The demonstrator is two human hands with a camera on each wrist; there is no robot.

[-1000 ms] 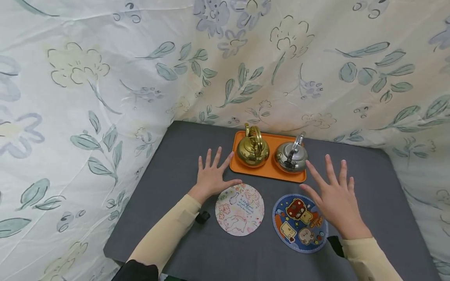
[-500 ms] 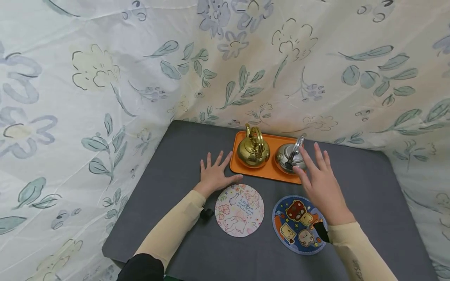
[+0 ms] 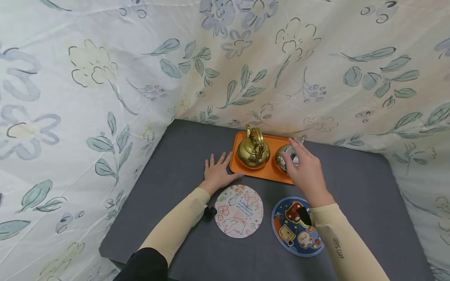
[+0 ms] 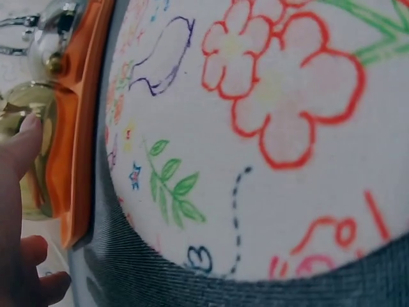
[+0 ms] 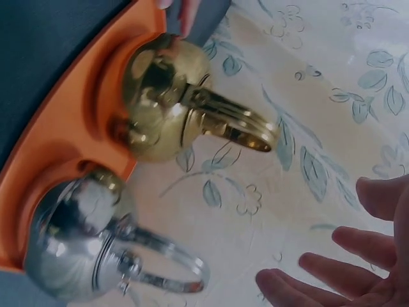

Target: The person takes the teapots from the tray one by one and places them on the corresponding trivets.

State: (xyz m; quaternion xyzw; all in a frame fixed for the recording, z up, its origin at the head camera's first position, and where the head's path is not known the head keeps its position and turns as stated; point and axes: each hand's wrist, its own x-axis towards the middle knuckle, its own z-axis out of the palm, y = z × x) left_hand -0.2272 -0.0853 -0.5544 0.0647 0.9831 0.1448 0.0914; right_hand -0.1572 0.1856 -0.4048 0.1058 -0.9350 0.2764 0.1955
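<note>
A gold kettle (image 3: 252, 154) and a silver kettle (image 3: 282, 159) stand side by side on an orange tray (image 3: 260, 175), handles up. My right hand (image 3: 309, 175) hovers over the right end of the tray and hides part of the silver kettle in the head view. In the right wrist view its relaxed fingers (image 5: 345, 272) are apart from the silver kettle's handle (image 5: 167, 259). My left hand (image 3: 217, 176) lies with spread fingers at the tray's left edge, the thumb along its front corner. Whether it touches the tray I cannot tell. Neither hand holds anything.
In front of the tray lie a round white-and-pink mat (image 3: 239, 212) with floral drawings and a round blue cartoon mat (image 3: 286, 234). My right forearm partly covers the blue one. A flower-patterned cloth (image 3: 242, 50) hangs behind and beside the grey table (image 3: 362, 195).
My right hand has moved left and forward from beside the tray to over the silver kettle, its fingers drawing closer together. The left hand has shifted slightly right. Kettles and mats stay put.
</note>
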